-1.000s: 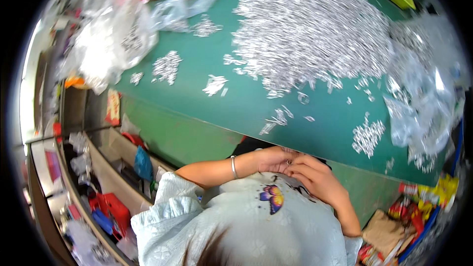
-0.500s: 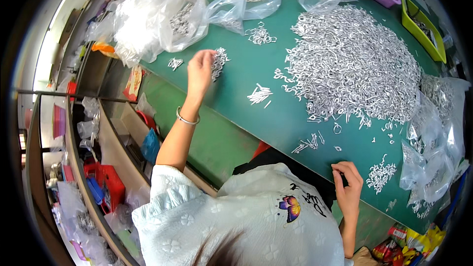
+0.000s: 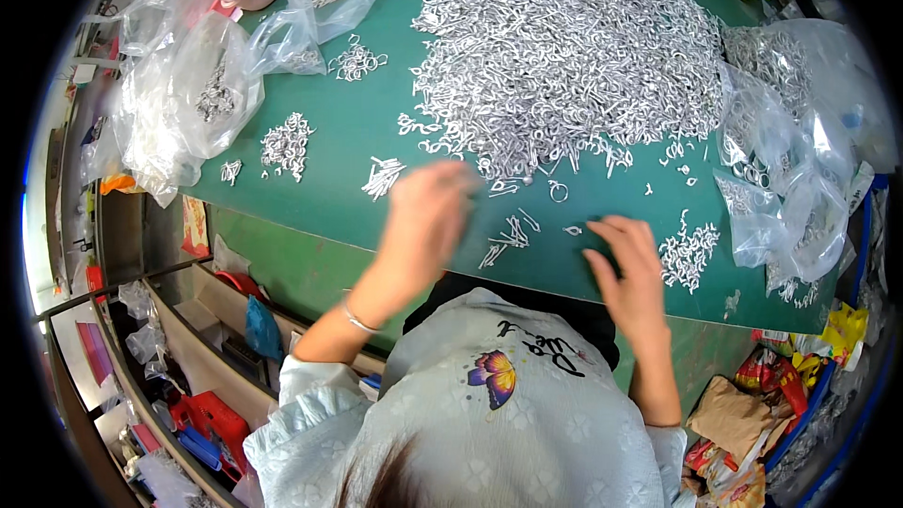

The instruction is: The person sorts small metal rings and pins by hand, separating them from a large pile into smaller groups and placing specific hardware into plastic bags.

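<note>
1. The green table (image 3: 315,202) is stretching across the view, its near edge running just in front of the person.
2. A broad heap of silvery metal pieces (image 3: 574,56) is covering the table's middle, well back from the near edge.
3. Clear plastic bags are lying along the left edge (image 3: 160,122), and others along the right edge (image 3: 800,169), some showing metal pieces inside.
4. The left hand (image 3: 428,216) is reaching over the near edge toward the heap's near side; it is blurring, so I cannot tell its grip.
5. The right hand (image 3: 628,268) is hovering by the near edge, its grip parting thumb from fingers.
6. A small pile (image 3: 689,254) is sitting beside it, toward the near right corner.
7. Straight pins (image 3: 383,179) are lying just left of the left hand.
8. One small looped piece (image 3: 573,230) is resting near the right fingertips.
</note>
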{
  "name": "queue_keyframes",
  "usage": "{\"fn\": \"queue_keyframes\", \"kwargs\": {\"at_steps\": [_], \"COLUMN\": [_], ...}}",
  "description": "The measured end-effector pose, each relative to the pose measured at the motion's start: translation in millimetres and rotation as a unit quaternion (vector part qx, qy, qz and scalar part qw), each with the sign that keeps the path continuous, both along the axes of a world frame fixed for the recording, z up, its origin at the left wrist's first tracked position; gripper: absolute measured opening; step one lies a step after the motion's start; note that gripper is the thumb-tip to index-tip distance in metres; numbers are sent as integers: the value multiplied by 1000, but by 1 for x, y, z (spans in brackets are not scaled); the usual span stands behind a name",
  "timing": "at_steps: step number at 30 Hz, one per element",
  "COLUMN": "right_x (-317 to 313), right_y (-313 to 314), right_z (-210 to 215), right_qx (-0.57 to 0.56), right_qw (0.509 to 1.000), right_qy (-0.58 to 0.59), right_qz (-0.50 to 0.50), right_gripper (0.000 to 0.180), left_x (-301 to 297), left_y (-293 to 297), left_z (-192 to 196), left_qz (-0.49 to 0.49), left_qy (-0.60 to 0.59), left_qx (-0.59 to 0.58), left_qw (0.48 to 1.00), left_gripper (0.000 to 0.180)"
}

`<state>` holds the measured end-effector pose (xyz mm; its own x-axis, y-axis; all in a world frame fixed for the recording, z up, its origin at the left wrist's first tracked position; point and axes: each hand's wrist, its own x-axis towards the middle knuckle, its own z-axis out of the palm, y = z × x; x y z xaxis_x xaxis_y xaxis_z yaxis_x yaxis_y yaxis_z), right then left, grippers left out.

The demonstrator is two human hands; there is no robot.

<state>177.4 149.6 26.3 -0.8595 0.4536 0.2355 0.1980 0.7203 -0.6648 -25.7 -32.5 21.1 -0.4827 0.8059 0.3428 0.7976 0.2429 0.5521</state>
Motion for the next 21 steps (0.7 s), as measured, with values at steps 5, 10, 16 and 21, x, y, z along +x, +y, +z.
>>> {"fn": "queue_keyframes", "kwargs": {"at_steps": [5,10,16,21], "right_x": [-11,18,23,25], "right_y": [-7,14,14,35], "right_z": [-24,-16,-18,-17], "right_qx": [86,113,91,82], "right_qw": [996,991,994,995], "right_qy": [-13,-44,-32,-22], "right_qz": [17,-50,-43,-49], "right_gripper": [23,18,21,20], "left_x": [49,50,62,51], "left_y": [30,29,55,96], "left_z": [-1,-5,3,6], "left_qz": [-130,-128,-193,-239], "left_qy": [-99,-88,-75,-4], "left_qx": [-10,-28,-38,-46], "left_qw": [986,987,978,970], "left_gripper": [33,34,36,36]}}
